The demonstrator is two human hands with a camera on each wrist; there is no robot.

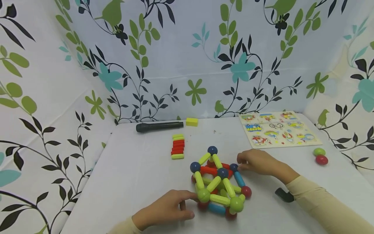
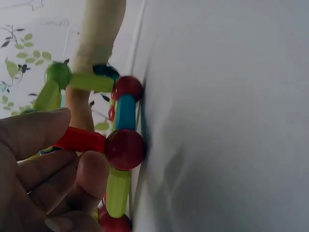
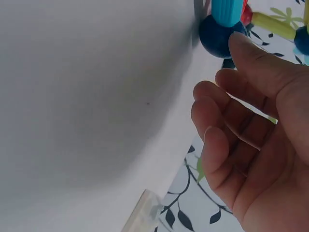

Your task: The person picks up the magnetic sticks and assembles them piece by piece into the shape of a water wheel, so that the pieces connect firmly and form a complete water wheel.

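Observation:
A magnetic stick-and-ball structure [image 1: 216, 199] stands on the table between the two hands, made of yellow-green, red and blue rods with blue, green and red balls. My left hand [image 1: 168, 209] is at its near left side, index finger extended to the green ball [image 1: 203, 195]; in the left wrist view that finger lies over a red rod [image 2: 87, 140] beside a red ball [image 2: 125, 150]. My right hand [image 1: 258, 161] is at the far right corner. Its thumb touches a blue ball [image 3: 216, 37] under a blue rod [image 3: 227, 10], while the other fingers curve loosely around nothing.
Loose red and yellow-green rods [image 1: 178, 147] lie in a row. Behind them are a black microphone-like stick [image 1: 159, 126] and a yellow block [image 1: 192, 122]. A picture puzzle board [image 1: 279, 130], green and red egg-shaped pieces [image 1: 321, 159] and a black piece [image 1: 284, 195] are on the right.

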